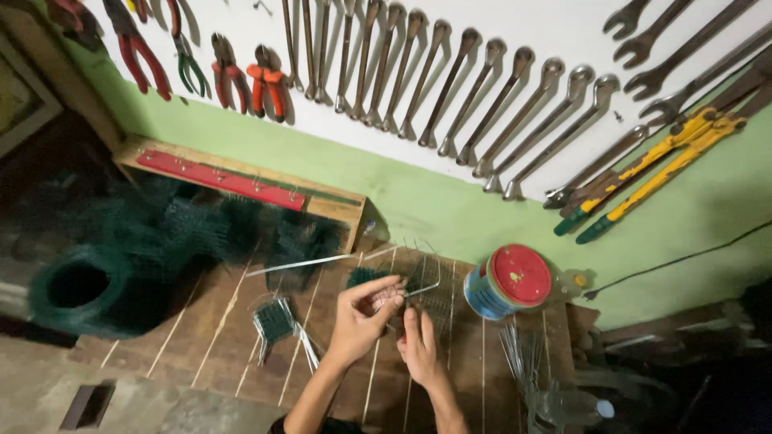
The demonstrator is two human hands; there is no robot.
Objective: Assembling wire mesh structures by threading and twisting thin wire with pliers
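My left hand (359,316) pinches a small piece of wire mesh (422,277) over the wooden workbench (217,329). My right hand (419,347) sits just below and to the right of it, its fingers closed around a thin tool whose metal tip (422,289) points up toward the mesh. A small folded green mesh piece with loose wire ends (275,320) lies on the bench left of my left hand. A long thin metal rod (297,264) lies across the bench above it.
Piles and a roll of dark green wire mesh (76,285) fill the left. A round tin with a red lid (511,281) stands at right, with a bundle of straight wires (519,354) below it. Pliers (265,80), many wrenches (450,88) and yellow-handled cutters (651,173) hang on the wall.
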